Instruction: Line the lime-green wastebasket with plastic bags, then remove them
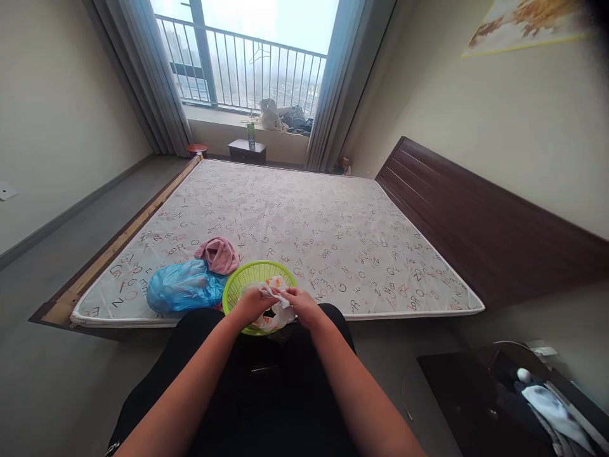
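A white plastic bag (284, 317) with orange marks is held between both hands, over a green plastic basket (233, 289). My left hand (250, 304) pinches the bag's bunched top from the left. From the right, my right hand (303, 306) grips the same twisted part with thumb and fingers. Part of the bag hangs down inside and over the near rim of the basket; what it contains is hidden. Left of the basket lie a full blue plastic bag (183, 287) and a crumpled pink towel (217, 255).
The basket rests at the near edge of a letter-printed mattress (304, 222). A dark headboard (457, 197) stands to the right. At lower right, a dark nightstand (457, 393) has clothes by it. A bottle (250, 135) stands on a far nightstand near the window.
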`<state>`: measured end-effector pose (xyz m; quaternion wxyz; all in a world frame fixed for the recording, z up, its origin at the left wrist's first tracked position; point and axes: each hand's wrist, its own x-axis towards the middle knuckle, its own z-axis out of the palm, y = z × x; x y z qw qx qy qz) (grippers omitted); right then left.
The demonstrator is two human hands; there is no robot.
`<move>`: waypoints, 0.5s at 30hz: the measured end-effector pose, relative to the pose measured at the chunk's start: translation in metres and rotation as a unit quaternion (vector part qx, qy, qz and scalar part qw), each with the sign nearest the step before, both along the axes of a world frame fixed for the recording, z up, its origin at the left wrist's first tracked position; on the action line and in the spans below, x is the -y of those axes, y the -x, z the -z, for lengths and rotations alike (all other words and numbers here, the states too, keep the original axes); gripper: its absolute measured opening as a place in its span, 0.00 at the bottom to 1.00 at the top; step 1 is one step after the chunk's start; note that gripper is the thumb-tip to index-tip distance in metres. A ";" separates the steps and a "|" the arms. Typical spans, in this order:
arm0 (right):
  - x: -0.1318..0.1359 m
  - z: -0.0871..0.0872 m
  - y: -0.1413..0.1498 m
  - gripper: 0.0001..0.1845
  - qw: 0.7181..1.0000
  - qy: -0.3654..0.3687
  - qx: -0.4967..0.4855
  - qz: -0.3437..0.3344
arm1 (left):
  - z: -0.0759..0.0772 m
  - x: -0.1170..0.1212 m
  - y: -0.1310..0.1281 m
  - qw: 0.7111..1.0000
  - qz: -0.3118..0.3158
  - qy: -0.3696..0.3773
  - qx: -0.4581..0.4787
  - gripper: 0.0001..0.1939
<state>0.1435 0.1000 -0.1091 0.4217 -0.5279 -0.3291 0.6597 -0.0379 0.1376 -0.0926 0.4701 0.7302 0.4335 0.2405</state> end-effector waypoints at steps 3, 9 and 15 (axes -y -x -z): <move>0.001 0.001 0.000 0.28 0.999 -0.001 -0.021 0.025 | 0.003 0.001 0.001 1.000 -0.009 0.006 0.011 0.16; -0.005 0.013 0.000 0.27 0.987 -0.032 -0.025 0.159 | 0.001 0.002 0.002 0.998 0.003 -0.020 0.066 0.18; -0.022 0.027 -0.021 0.22 0.945 -0.045 -0.005 0.324 | 0.019 0.005 0.005 0.981 -0.114 -0.138 0.069 0.12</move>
